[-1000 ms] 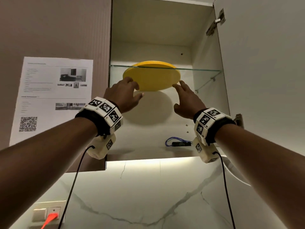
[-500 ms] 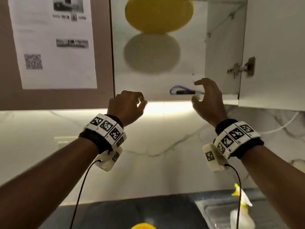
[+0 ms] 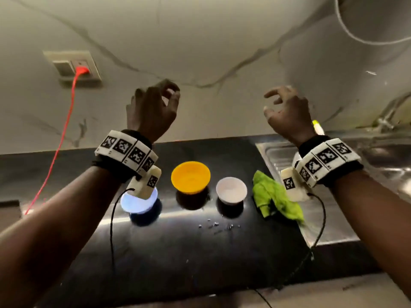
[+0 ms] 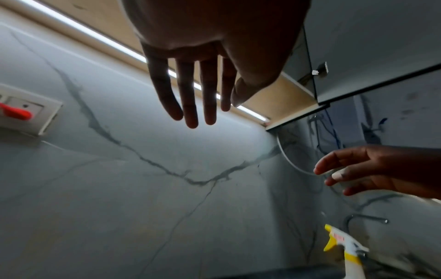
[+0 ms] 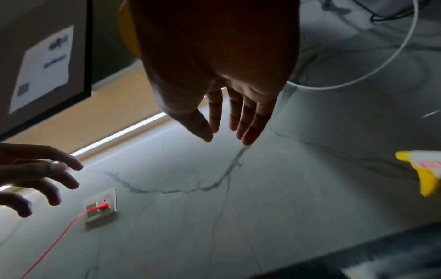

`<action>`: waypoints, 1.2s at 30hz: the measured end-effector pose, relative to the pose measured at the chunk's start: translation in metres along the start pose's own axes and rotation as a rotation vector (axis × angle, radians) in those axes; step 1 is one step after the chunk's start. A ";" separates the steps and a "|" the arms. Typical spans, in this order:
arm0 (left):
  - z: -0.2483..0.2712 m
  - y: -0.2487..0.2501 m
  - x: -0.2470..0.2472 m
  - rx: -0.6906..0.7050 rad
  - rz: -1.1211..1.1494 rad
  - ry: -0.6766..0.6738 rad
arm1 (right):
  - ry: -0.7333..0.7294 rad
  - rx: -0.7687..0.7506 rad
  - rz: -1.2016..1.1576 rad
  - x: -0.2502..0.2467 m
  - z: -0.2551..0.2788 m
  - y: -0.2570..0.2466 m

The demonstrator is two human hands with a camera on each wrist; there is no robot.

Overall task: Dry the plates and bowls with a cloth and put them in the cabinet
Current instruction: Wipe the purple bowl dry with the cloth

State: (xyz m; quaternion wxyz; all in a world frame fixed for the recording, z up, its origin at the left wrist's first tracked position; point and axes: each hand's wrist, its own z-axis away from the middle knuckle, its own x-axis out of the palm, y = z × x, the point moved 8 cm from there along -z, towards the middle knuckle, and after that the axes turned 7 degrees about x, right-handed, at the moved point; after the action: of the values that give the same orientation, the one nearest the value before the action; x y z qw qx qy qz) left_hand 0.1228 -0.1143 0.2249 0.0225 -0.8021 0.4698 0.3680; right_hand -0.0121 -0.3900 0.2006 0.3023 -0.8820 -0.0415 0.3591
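Green cloth [image 3: 275, 200] is lying crumpled at the bench's [image 3: 200, 252] right edge, just beside the bowls [image 3: 190, 177]. Both grips, left [image 3: 153, 110] and right [image 3: 287, 112], are hanging loose, holding nothing. Bowls probably light, slippery-wet: I'd be taking the rim.

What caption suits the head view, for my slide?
Both empty hands, left and right, hover above three bowls and a green cloth.
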 end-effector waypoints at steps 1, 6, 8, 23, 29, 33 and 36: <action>0.013 -0.004 0.007 -0.012 -0.019 -0.026 | -0.044 0.026 0.012 0.011 0.008 0.012; 0.078 -0.029 0.040 -0.104 -0.061 -0.123 | -0.197 0.155 0.021 0.059 0.041 0.063; 0.100 -0.037 0.045 -0.132 -0.076 -0.124 | -0.234 0.252 0.041 0.074 0.049 0.085; 0.202 -0.073 0.065 -0.133 -0.144 -0.102 | -0.935 0.593 0.517 0.158 0.142 0.188; 0.211 -0.103 0.062 -0.195 -0.124 -0.115 | -0.880 0.652 0.490 0.154 0.142 0.193; 0.222 -0.136 0.046 -0.290 -0.170 -0.112 | -0.742 0.728 0.339 0.142 0.113 0.179; 0.231 -0.157 0.047 -0.349 -0.140 -0.207 | -0.641 0.716 0.212 0.123 0.089 0.148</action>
State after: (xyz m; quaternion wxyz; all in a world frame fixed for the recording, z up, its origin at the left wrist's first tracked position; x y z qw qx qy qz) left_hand 0.1259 0.0270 -0.0206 -0.0430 -0.7824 0.3374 0.5216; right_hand -0.0011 -0.4299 -0.0067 0.5204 -0.5672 0.0835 0.6328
